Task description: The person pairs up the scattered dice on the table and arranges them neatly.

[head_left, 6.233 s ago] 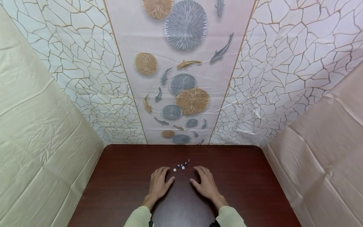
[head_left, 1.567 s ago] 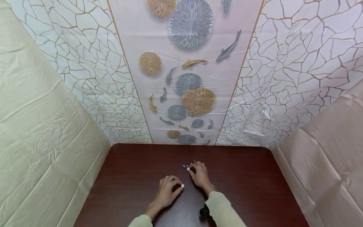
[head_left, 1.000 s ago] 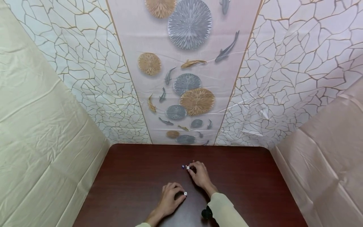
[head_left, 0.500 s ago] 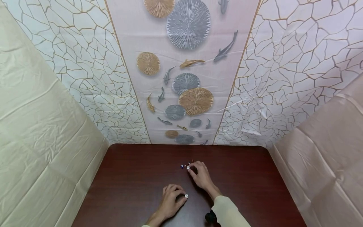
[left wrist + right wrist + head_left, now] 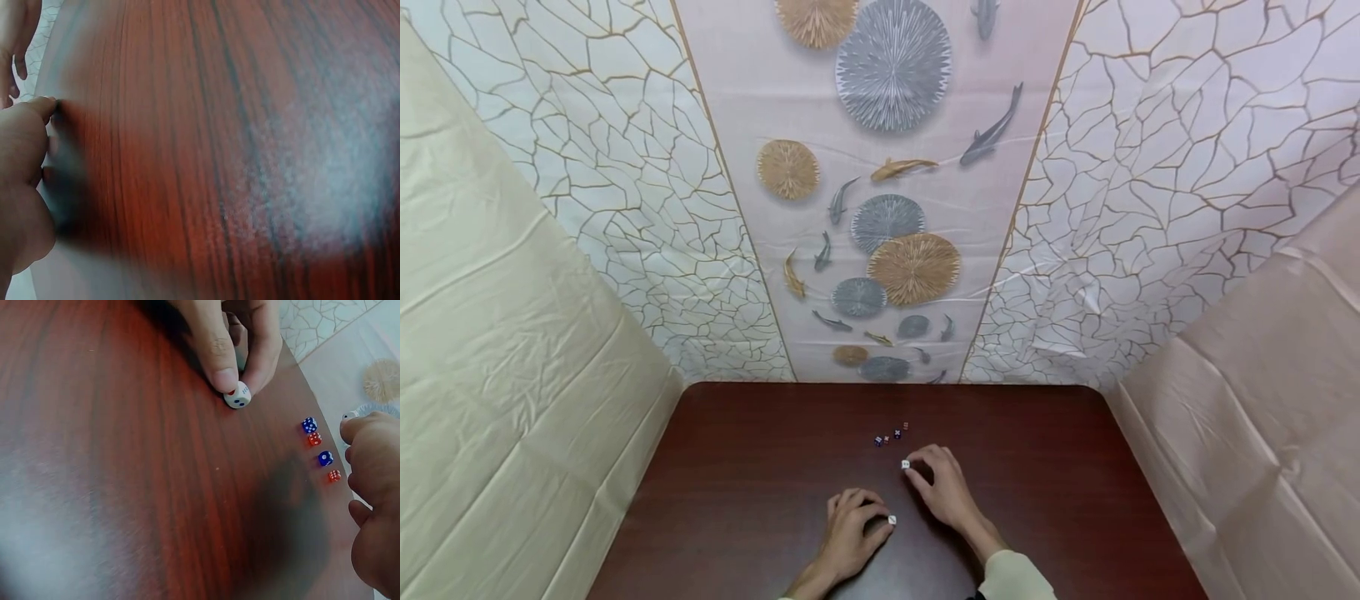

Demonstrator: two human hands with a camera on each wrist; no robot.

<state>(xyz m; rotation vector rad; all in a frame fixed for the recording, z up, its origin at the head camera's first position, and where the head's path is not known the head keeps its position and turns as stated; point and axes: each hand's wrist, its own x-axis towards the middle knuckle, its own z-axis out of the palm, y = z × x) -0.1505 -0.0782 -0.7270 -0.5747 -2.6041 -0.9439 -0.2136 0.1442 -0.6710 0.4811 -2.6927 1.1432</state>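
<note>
Beyond the far edge of the dark red-brown surface [image 5: 752,467] hangs a patterned cloth [image 5: 902,275]. Near side: the left hand [image 5: 847,533], its fingers and thumb pinching the left white die [image 5: 892,520] at their tips. Farther and slightly right: the right hand [image 5: 946,492], likewise pinching the right white die [image 5: 906,464]; whether this die touches the surface cannot be told. In the last half second the right hand has drawn its die nearer, away from the coloured group, while the left hand is almost unmoved. Both white dice thus appear separated from the rest, though apart from each other. Far of both hands, untouched, a slanting row alternates from left to right: larger blue dice [image 5: 309,425] first and third, smaller red dice [image 5: 314,439] second and fourth.
</note>
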